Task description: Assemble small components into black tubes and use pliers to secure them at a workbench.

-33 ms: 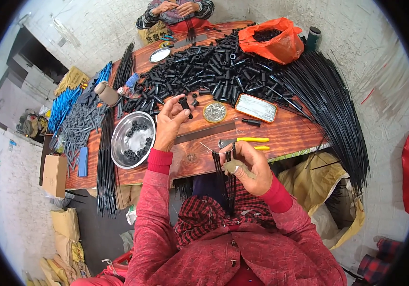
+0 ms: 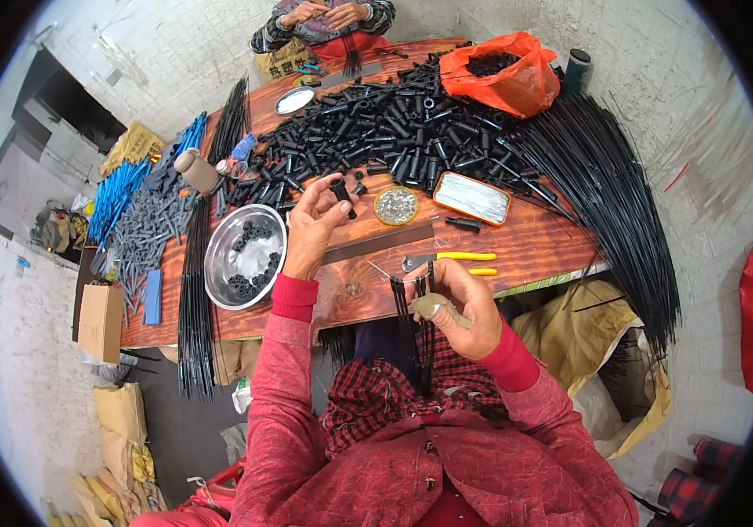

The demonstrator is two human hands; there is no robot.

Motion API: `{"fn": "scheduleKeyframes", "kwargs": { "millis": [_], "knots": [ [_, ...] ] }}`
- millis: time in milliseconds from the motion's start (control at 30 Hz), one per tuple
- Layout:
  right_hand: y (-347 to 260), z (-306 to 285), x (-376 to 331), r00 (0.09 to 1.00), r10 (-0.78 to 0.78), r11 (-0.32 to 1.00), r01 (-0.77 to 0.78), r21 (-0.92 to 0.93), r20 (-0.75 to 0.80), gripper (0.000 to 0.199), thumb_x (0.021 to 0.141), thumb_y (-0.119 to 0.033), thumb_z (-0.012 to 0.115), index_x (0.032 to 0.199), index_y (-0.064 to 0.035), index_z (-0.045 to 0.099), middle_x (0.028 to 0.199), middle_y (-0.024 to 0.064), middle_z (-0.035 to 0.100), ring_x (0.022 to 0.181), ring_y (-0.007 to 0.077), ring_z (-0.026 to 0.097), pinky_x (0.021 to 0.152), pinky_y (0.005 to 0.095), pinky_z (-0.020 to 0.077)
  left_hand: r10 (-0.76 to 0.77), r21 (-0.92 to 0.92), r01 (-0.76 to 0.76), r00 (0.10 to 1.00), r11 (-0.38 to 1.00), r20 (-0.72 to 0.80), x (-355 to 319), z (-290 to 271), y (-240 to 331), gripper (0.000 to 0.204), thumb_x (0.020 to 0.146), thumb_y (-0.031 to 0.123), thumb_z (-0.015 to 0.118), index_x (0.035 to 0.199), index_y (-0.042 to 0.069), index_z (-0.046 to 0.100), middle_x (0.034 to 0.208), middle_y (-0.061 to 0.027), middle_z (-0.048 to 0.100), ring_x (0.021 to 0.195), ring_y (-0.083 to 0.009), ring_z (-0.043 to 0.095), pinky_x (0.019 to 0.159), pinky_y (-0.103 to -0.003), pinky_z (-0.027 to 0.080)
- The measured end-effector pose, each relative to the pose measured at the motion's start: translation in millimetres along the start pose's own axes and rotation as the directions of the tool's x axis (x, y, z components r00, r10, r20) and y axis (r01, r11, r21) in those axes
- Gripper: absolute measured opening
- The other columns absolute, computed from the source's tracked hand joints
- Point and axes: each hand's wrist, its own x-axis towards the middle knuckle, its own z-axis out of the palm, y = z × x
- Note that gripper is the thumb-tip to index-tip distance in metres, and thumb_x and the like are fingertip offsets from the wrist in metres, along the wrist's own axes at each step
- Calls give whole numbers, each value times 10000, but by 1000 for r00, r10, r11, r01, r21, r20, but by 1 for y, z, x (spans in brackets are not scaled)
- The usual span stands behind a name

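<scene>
Left hand (image 2: 313, 224): raised over the table (image 2: 354, 303), thumb and fingers pinching a short black tube (image 2: 341, 197), which is tilted, its flared end up. Right hand (image 2: 464, 303): lower and nearer the body, at the table's near edge, fingers curled round a group of thin black strands (image 2: 403, 316) that hang down toward the lap; a thin wire (image 2: 378, 270) sticks out from the strand tops toward the left hand. Whether the strands are threaded on it, cannot tell. A tan scrap (image 2: 436, 307) lies against the right thumb; wrapped or merely held, cannot tell. Just left of the left wrist: metal bowl (image 2: 210, 274) with small dark rings (image 2: 246, 288) inside. Beyond both hands: broad heap of black tubes (image 2: 385, 123). Between that heap and the right hand: round dish of small metallic pieces (image 2: 396, 206), rectangular tin of pale, thin pieces (image 2: 473, 199), one loose black tube (image 2: 463, 225). Just above the right fingers: pliers with yellow handles (image 2: 466, 257). Flat dark strip (image 2: 385, 243) on the table between the two hands. Well to the right of the right hand: large fan of black rods (image 2: 614, 193). Far across, beyond the heap: a co-worker's hands (image 2: 324, 15), close together.
</scene>
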Motion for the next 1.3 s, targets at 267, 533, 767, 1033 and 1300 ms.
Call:
{"fn": "scheduleKeyframes", "kwargs": {
  "millis": [267,533,767,1033,1300],
  "knots": [
    [-4,7,-4,1000,-15,1000,15,0,3,492,944,-383,613,1157,42,486,1011,69,573,868,119,567,791,271,485,106,111,-100,993,989,-50,-4,-8,-12,416,880,59,658,1290,52,590,923,17,617,805,-66,545,700,-216,449],
    [-3,4,-5,1000,-25,1000,25,-3,-5,501,945,-391,609,1162,43,487,1002,70,579,856,120,572,784,270,487,157,695,-121,987,709,11,6,-24,-36,279,790,174,741,1035,41,726,942,-116,724,762,-183,674,649,-297,506],
    [-2,-1,-4,1000,-11,1000,10,-27,-13,513,939,-416,609,1137,43,491,992,75,578,842,116,572,772,266,490,101,931,-64,994,360,30,29,-29,-73,269,663,237,758,901,114,738,827,-160,700,742,-314,679,691,-382,535],
    [-2,-4,-4,999,-8,1000,8,-19,-32,520,940,-429,603,1122,47,500,985,73,576,835,113,570,758,259,490,534,928,-218,845,303,24,43,-22,-98,287,781,181,671,1044,75,635,955,-217,655,907,-394,625,765,-471,497],
    [-1,-8,2,1000,0,999,-1,-32,-25,546,936,-439,605,1140,56,497,967,79,577,829,116,566,750,256,483,172,780,-70,984,622,-49,57,-10,-109,376,841,343,627,1084,57,624,914,-240,676,867,-423,647,742,-477,500]
  ]
}}
